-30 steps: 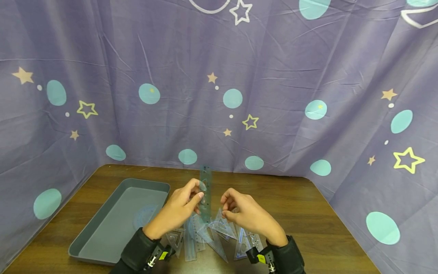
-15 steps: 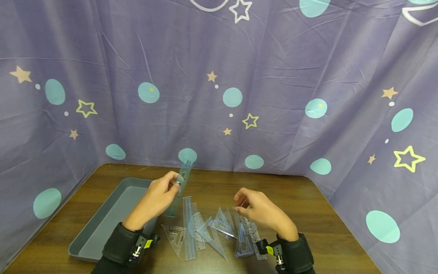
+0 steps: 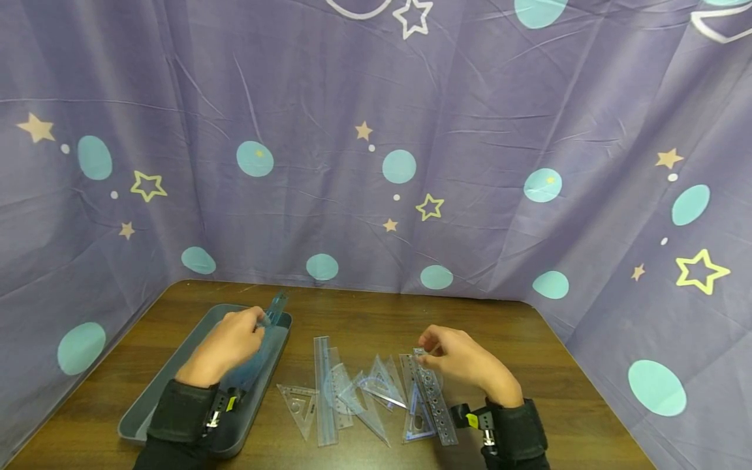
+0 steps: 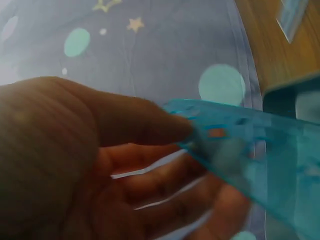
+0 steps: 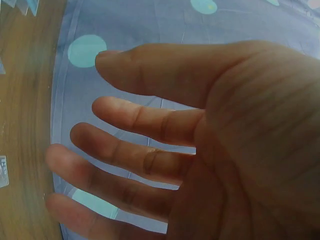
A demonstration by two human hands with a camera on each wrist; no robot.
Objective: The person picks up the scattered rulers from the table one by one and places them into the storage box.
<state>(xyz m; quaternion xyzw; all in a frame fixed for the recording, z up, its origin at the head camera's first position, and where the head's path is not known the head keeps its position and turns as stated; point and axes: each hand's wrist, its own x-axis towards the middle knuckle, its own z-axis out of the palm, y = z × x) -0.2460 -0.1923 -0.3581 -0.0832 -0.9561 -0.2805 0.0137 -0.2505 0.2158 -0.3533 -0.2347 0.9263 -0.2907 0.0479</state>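
My left hand (image 3: 226, 343) is over the grey tray (image 3: 281, 356), pinching a see-through teal ruler (image 3: 277, 307) with cut-outs. In the left wrist view the thumb lies on the teal ruler (image 4: 280, 155), which slants down to the right. A bluish patch shows in the tray beside the hand; I cannot tell whether it is the ruler's lower part or another piece. My right hand (image 3: 464, 359) hovers with loosely bent fingers near a clear stencil ruler (image 3: 439, 408). The right wrist view shows that hand (image 5: 200, 135) holding nothing, fingers spread.
Mid-table lie a clear set square (image 3: 301, 408), a long clear ruler (image 3: 326, 398) and several overlapping clear triangles and rulers. A blue-edged set square (image 3: 418, 424) lies under the stencil ruler. A purple patterned curtain (image 3: 352, 215) hangs behind the wooden table (image 3: 529, 391).
My left hand has carried the teal ruler leftward from mid-table to above the tray, tilting it over. My right hand has drifted right, away from it.
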